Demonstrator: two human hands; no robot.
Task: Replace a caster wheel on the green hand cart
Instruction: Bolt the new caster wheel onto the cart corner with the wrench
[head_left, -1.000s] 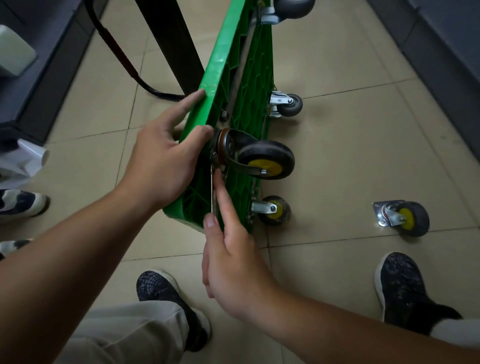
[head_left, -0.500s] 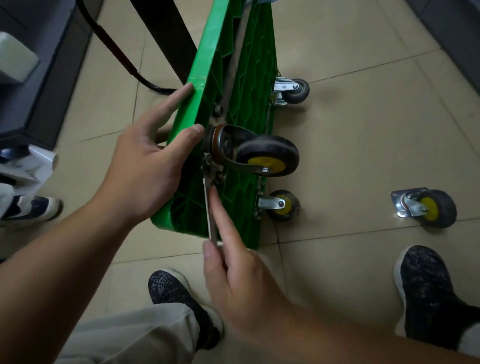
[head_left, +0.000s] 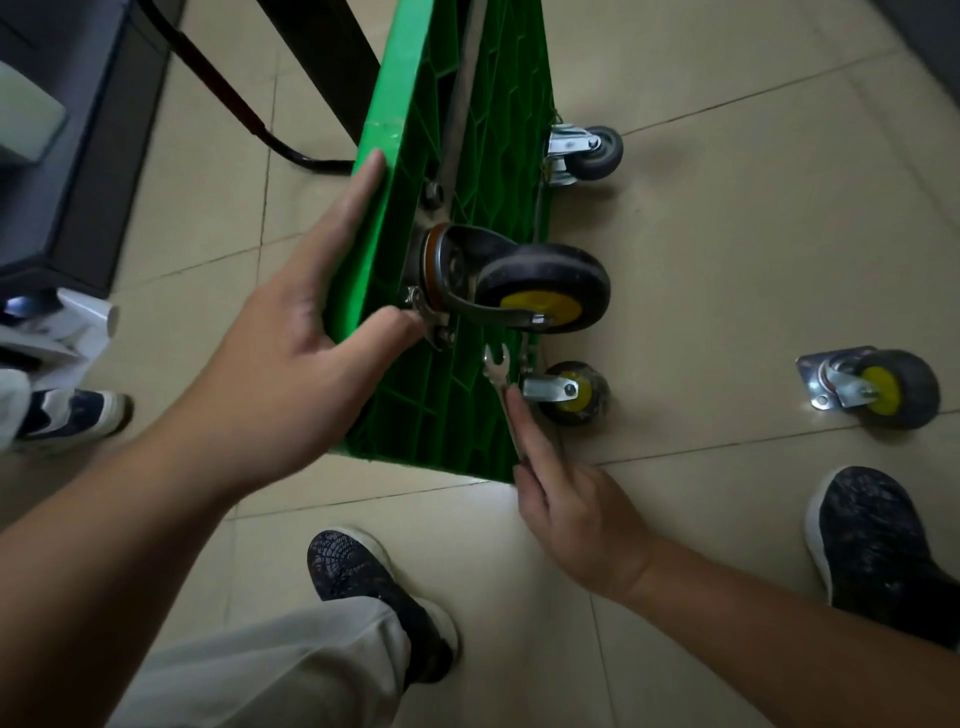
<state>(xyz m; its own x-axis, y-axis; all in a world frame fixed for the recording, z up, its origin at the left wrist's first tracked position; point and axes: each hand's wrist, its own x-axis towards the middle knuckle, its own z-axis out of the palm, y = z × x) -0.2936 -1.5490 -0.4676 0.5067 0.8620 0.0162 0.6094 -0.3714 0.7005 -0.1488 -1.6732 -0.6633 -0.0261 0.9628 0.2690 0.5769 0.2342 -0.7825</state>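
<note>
The green hand cart stands on its edge on the tiled floor, ribbed underside facing right. A large black caster with a yellow hub sticks out from its near upper corner. My left hand grips the cart's top edge, thumb against the caster's mounting plate. My right hand holds a small open-end wrench, forefinger laid along the shaft; its jaw sits just below the plate, off the bolts. A lower caster and a far grey caster rest on the floor. A loose caster lies to the right.
My two dark shoes stand near the cart's end. Another person's shoe is at the left. A dark cabinet and a black cable lie to the left, and a dark post rises behind the cart.
My right hand has pulled the wrench off the mounting plate bolt and moved it right and down. My left thumb has shifted onto the plate. The view has tilted slightly.
</note>
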